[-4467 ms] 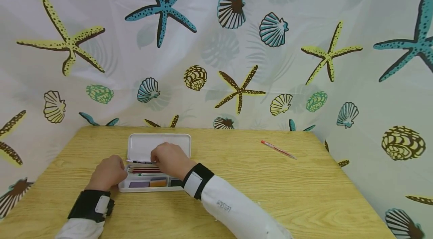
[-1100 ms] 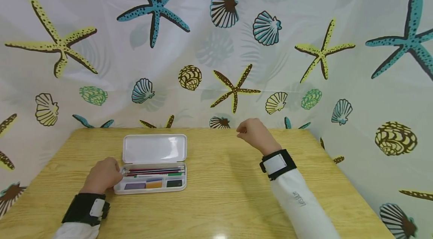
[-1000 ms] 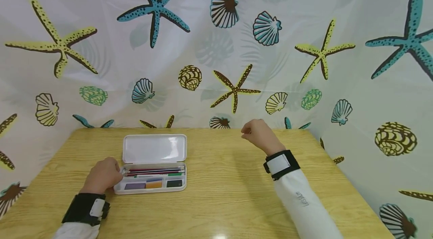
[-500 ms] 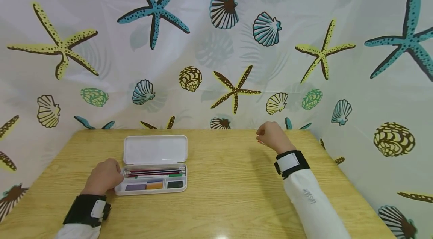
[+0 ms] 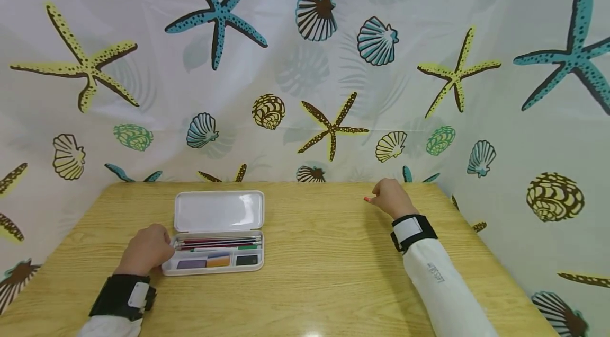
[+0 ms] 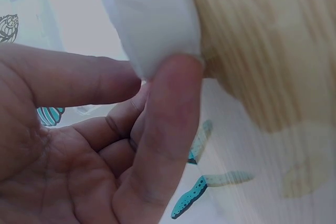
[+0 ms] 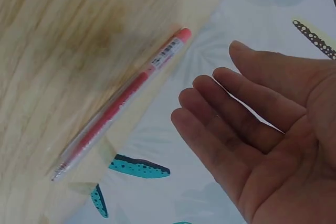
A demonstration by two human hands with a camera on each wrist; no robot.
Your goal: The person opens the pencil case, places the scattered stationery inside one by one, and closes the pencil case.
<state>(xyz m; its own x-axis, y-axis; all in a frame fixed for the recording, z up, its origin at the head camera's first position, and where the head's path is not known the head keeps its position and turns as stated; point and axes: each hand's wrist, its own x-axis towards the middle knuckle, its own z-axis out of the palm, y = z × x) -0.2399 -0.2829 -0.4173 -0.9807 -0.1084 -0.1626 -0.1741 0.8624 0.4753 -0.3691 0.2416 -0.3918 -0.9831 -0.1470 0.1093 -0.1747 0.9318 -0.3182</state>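
At the left end of an open white pencil case (image 5: 257, 268), my left hand (image 5: 145, 249) holds the case's edge. In the left wrist view the thumb and a finger (image 6: 170, 98) pinch the white corner (image 6: 157, 19). My right hand (image 5: 394, 199) is over the far right part of the table, its fingers relaxed and holding nothing. Beside these fingers, the right wrist view has a clear-barrelled red pen (image 7: 123, 100) lying on the wood. Only the pen's red end (image 5: 366, 199) shows in the head view; the hand hides the remainder.
Several pencils (image 5: 214, 242) and a green-ended marker lie in the case's back compartment. In front are a purple block (image 5: 191, 264), an orange block (image 5: 218, 261) and a black block (image 5: 246, 260). The lid (image 5: 219, 210) lies folded back. A patterned cloth stands behind the wooden table (image 5: 310, 284).
My right hand, which held a dark pencil over the case at first, has moved far right to the pen. That pencil is out of the hand. My left hand stays at the case.
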